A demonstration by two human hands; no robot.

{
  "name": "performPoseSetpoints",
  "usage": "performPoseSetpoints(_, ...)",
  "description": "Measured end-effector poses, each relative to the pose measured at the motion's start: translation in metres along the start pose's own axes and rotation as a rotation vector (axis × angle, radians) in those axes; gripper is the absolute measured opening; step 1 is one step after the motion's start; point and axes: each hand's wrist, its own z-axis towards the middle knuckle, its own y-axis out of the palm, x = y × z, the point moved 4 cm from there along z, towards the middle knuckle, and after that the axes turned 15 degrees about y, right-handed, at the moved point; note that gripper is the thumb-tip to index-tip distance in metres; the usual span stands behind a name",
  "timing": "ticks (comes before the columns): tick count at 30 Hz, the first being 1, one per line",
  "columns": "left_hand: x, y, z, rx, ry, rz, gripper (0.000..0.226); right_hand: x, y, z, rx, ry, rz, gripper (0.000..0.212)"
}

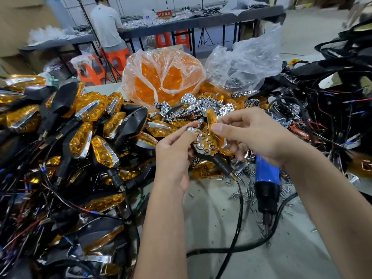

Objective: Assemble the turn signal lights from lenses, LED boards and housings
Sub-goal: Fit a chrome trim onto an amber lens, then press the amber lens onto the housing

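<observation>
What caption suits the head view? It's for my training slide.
Left hand holds a black housing with chrome reflector while right hand brings an amber lens to it.

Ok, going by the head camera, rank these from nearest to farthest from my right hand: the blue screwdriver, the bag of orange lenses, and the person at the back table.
1. Blue screwdriver, on the table just below the right hand.
2. Bag of orange lenses, beyond the hand, toward the left.
3. Person at the back table, far off at the upper left.
</observation>
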Motion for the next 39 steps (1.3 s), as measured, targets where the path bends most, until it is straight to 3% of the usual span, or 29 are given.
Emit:
performPoseSetpoints(12,-0.008,-0.001,0.003,0.033,-0.009,0.066,0.026,-0.007,0.007,-0.002,0.074,-0.062,-0.167,0.033)
performPoseSetpoints(15,-0.011,0.001,0.004,0.033,-0.012,0.081,0.011,-0.008,0.009,-0.004,0.057,-0.053,-0.2,0.033)
performPoseSetpoints(19,-0.01,0.002,0.003,0.038,-0.029,0.05,0.023,-0.007,0.012,-0.003,0.056,-0.056,-0.228,0.033)
performPoseSetpoints(23,-0.005,0.005,0.0,0.049,-0.031,-0.057,0.018,-0.006,0.012,-0.002,0.054,-0.05,-0.2,0.049)
performPoseSetpoints(25,-0.004,0.009,0.0,0.031,-0.023,-0.102,0.023,-0.001,0.01,0.0,0.024,0.015,-0.158,0.056)
performPoseSetpoints(28,-0.002,0.011,0.001,-0.004,0.001,-0.157,0.031,0.0,0.012,-0.002,-0.095,0.024,-0.092,0.045)
performPoseSetpoints(33,0.007,0.008,0.001,-0.061,0.095,-0.238,0.025,-0.002,0.02,-0.007,-0.286,0.002,0.017,0.043)
performPoseSetpoints(39,0.002,0.004,0.001,0.096,0.093,-0.216,0.009,0.007,0.028,-0.001,-0.228,-0.029,-0.084,0.053)
